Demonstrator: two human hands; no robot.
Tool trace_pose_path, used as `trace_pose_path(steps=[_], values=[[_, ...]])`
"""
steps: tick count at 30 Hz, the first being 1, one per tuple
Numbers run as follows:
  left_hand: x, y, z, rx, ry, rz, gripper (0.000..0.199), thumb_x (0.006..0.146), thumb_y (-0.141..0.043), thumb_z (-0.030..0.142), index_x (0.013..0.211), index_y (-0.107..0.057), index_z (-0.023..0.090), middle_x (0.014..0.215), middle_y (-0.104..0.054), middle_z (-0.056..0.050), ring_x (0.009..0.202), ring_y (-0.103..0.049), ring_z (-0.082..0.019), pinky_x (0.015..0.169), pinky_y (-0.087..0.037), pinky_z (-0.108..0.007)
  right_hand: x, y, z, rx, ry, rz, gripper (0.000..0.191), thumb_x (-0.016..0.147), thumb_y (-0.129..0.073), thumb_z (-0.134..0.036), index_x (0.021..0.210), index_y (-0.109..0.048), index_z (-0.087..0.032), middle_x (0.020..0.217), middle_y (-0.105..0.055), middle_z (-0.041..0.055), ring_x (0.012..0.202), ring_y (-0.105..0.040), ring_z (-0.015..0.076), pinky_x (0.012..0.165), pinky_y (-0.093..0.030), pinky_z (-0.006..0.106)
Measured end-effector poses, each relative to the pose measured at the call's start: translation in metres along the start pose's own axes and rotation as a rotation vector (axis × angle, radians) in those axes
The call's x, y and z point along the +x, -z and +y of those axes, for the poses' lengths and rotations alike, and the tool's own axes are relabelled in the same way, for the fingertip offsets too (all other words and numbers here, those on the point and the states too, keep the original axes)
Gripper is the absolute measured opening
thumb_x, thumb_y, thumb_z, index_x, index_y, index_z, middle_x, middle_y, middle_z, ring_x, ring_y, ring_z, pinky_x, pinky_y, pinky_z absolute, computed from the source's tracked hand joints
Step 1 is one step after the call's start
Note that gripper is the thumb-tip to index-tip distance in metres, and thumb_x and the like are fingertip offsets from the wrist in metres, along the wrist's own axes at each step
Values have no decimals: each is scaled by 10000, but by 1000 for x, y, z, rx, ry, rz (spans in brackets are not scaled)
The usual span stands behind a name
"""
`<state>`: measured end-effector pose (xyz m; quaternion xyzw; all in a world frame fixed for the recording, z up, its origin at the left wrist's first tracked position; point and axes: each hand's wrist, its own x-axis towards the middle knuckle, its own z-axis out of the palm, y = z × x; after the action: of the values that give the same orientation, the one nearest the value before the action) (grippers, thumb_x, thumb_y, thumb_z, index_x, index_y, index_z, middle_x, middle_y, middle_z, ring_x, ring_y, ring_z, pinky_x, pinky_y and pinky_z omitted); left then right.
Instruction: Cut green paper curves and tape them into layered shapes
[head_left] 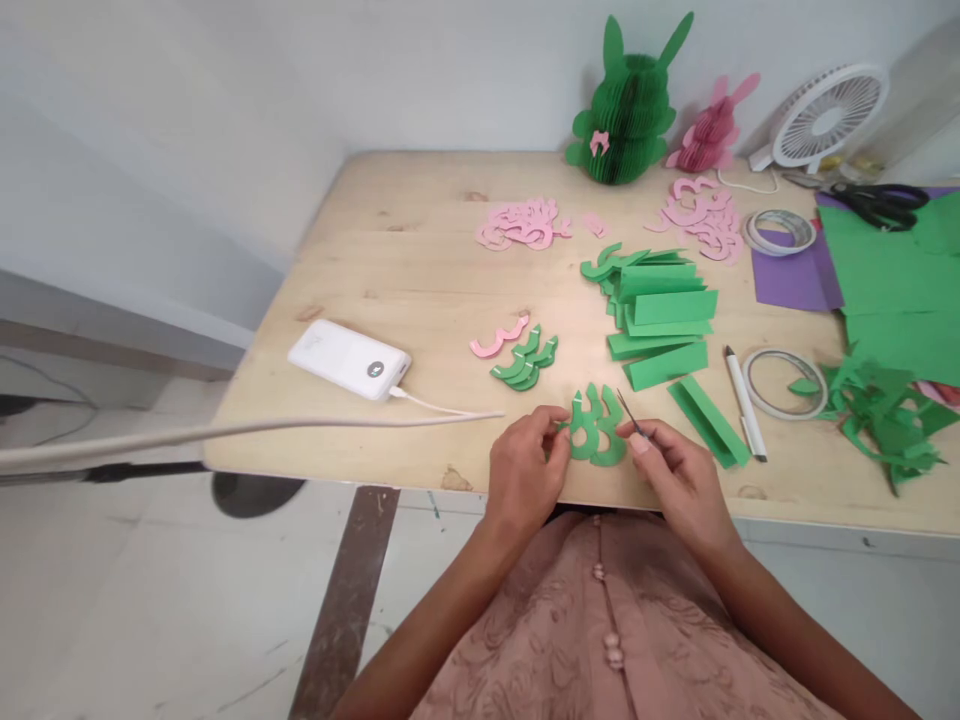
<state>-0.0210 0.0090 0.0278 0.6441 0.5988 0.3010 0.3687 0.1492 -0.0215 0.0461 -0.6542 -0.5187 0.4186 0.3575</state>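
Observation:
Several curved green paper cutouts [587, 440] lie side by side near the table's front edge, some with small whitish strips near their pointed ends. My left hand [527, 462] is at their left side, finger and thumb closed round a bit of green paper at the edge. In my right hand [679, 480] is a thin dark pointed tool [628, 411], perhaps tweezers; its tip points up and left beside the rightmost cutout. Just up and left are a small pile of green curved cutouts [526, 365] and a wavy pink paper cutout [499, 338].
Folded green paper strips [667, 312] lie right of centre. Nearby are a white marker [745, 405], tape rolls [786, 412], black-handled scissors [877, 203] and green scraps [896, 430]. Behind stand a green paper rabbit [628, 115] and a white fan [829, 118]. A cabled power bank [349, 358] lies left.

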Motion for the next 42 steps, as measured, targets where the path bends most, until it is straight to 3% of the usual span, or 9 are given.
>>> trace_pose_path(steps=[5,13,16,20,27,34,42], values=[[1,-3,-1,223,-129,95,148,812,-536,122,875,-646,196,769,-685,-26,752,-609,-193,761,-454,-330,-2,0,5,-170,56,-72,323,889,-488,-454,922,-645,-174,797,-650,25,754,-574,169,622,-412,241],[1,-6,-9,405,-257,167,133,832,-527,135,862,-645,186,816,-673,-59,777,-556,-229,741,-401,-367,-5,-5,3,-410,129,-52,298,876,-509,-440,901,-642,-175,613,-558,-35,541,-494,115,543,-386,223],[0,-5,-9,407,-276,188,152,832,-530,131,924,-642,173,857,-670,-71,799,-554,-235,745,-407,-372,-5,-6,4,-445,165,-45,272,873,-518,-418,895,-642,-176,614,-560,-39,534,-499,109,543,-391,217],[-2,0,-6,237,-313,204,150,832,-529,107,918,-635,171,870,-677,-59,835,-582,-215,776,-437,-364,-6,-6,5,-470,197,-49,255,868,-531,-403,900,-648,-179,594,-563,-43,515,-510,109,527,-398,214],[2,20,6,-128,-179,51,127,852,-545,187,890,-666,197,820,-701,-18,759,-623,-149,716,-495,-272,-6,-3,9,-516,342,-76,211,861,-551,-325,970,-649,-173,700,-678,-9,572,-605,127,564,-433,229],[11,32,9,-110,-77,-169,147,843,-552,193,890,-691,192,869,-728,-16,757,-637,-141,725,-492,-257,-6,0,10,-641,574,-68,209,872,-538,-278,1011,-629,-151,792,-710,32,607,-635,147,557,-437,248],[12,39,10,-114,-72,-294,139,842,-540,189,865,-677,194,810,-717,9,717,-634,-123,670,-471,-229,-5,1,8,-660,596,-106,191,875,-533,-285,990,-632,-168,795,-712,39,609,-633,146,557,-423,247]])
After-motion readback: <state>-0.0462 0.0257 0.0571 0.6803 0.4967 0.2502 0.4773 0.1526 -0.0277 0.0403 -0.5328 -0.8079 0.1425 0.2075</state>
